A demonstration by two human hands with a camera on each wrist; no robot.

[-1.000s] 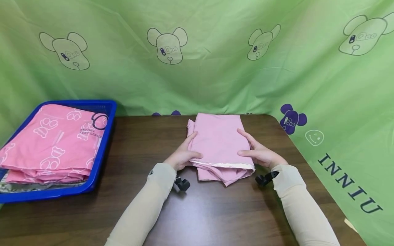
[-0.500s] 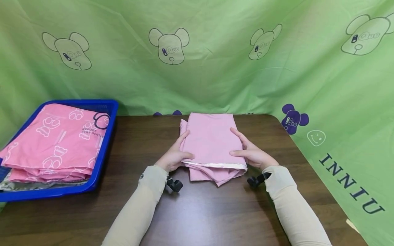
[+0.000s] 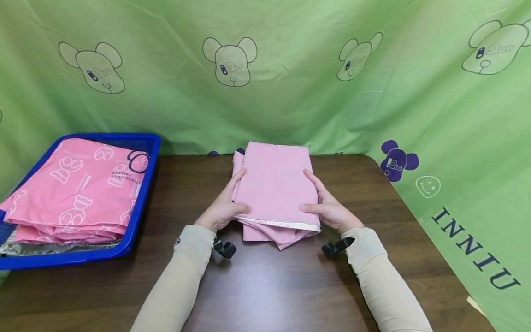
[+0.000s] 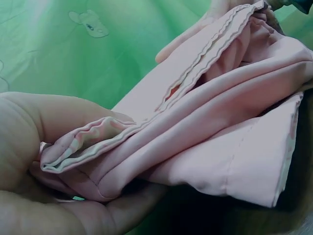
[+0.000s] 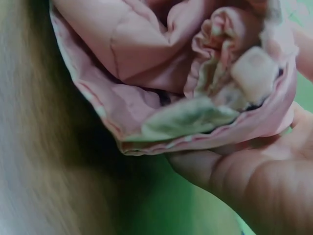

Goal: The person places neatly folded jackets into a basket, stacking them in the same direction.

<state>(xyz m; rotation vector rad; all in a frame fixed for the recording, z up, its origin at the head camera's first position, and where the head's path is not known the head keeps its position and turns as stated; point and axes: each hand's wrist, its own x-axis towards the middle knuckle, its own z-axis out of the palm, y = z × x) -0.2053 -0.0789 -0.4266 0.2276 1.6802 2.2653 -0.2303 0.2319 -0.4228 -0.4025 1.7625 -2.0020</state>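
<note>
A folded pink cloth (image 3: 275, 184) is held level between two hands, over the far middle of the table. My left hand (image 3: 220, 207) grips its left side, thumb on top. In the left wrist view, that hand's thumb (image 4: 73, 115) and fingers pinch the layered edge from above and below. My right hand (image 3: 333, 207) grips the opposite side, thumb also on top. The right wrist view shows the cloth's (image 5: 142, 54) open end, with gathered, pale-edged layers inside and the right hand (image 5: 264, 176) around its side. A loose corner hangs at the near edge.
At the left stands a blue plastic basket (image 3: 141, 203) holding a folded pink cloth with white bear prints (image 3: 87, 184) on top of greyish fabric. A green printed curtain (image 3: 290, 92) hangs behind the brown wooden table (image 3: 265, 286) and along its right side.
Both hands have carried the folded pink cloth to the left across the table, and its far edge now appears higher in view. The grip looks the same; the basket has stayed put.
</note>
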